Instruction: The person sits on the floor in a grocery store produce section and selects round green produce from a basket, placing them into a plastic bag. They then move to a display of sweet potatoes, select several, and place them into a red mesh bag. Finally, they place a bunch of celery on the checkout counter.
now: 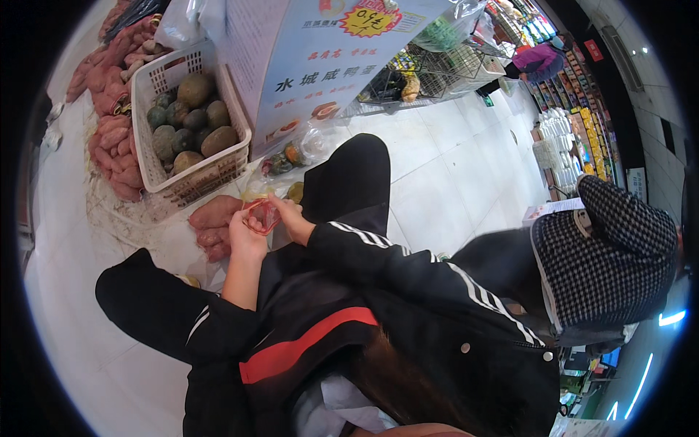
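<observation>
Before me on the floor lies a red mesh bag of sweet potatoes [217, 213]. My left hand [247, 236] grips the left side of the bag's red mesh mouth [265, 216]. On the mouth's other side, my right hand [292, 216] pinches the rim, so the mouth is stretched between both hands. Some yellow material shows just above the fingers. A round yellowish-green fruit or vegetable [295, 192] sits between my right hand and my knee. The bag's lower part is partly hidden behind my left hand and forearm.
A white plastic crate [205, 185] of green and brown squashes [195, 90] stands ahead. More filled red mesh bags [116, 145] lie left of it. A printed display box [317, 60] and wire baskets [453, 71] stand beyond. People [603, 257] [538, 61] are at the right.
</observation>
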Demonstrator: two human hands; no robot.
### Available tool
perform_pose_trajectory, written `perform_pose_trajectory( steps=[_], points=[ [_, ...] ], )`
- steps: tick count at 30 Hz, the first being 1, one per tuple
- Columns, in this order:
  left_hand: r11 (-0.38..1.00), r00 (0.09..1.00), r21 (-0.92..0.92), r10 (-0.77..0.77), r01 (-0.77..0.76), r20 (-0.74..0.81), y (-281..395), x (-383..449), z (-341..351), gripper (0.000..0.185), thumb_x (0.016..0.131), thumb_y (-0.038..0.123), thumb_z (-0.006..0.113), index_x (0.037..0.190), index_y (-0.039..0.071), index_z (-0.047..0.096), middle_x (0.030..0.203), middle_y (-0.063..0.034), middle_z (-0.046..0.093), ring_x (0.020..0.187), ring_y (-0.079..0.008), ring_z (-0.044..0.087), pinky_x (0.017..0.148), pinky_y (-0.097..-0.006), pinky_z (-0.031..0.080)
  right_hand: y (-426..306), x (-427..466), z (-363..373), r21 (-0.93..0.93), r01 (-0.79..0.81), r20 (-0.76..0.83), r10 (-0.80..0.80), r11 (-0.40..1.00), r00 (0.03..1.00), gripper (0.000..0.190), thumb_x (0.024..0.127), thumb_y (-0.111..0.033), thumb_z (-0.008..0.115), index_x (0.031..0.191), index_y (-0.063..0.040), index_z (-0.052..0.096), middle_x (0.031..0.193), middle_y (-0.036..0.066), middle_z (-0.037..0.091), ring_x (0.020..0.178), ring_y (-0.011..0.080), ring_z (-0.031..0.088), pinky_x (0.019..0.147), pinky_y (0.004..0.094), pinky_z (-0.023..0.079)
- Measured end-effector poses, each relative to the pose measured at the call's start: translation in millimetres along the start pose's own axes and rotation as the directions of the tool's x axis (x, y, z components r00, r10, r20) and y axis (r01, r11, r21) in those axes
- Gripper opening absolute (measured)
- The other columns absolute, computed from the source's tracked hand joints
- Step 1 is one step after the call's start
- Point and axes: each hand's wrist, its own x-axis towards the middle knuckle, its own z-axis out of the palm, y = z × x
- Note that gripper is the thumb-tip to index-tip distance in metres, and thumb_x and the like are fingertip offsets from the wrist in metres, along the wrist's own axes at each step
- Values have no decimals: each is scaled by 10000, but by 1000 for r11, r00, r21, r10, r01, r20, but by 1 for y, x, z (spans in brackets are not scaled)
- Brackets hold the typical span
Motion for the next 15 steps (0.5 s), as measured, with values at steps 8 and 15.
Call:
perform_pose_trajectory(
  steps=[8, 15],
  points=[
    [984, 997, 175, 14, -28, 79, -1, 9, -8, 99, 895, 166, 559, 831, 128, 494, 636, 54, 378, 550, -78, 356, 502, -242, 316, 25, 43, 2, 349, -94, 5, 99, 932, 995, 599, 863, -583, 649, 1088, -31, 695, 1030, 90, 706, 951, 198, 660, 869, 344, 480],
    [791, 979, 592, 46, -158, 200, -7, 11, -9, 125, 906, 150, 585, 847, 153, 474, 678, 84, 398, 563, -30, 361, 498, -202, 293, 0, 34, -10, 389, -146, 330, 10, 910, 944, 552, 887, -572, 637, 1160, -92, 638, 1106, 88, 684, 1037, 204, 623, 931, 389, 455]
  ],
)
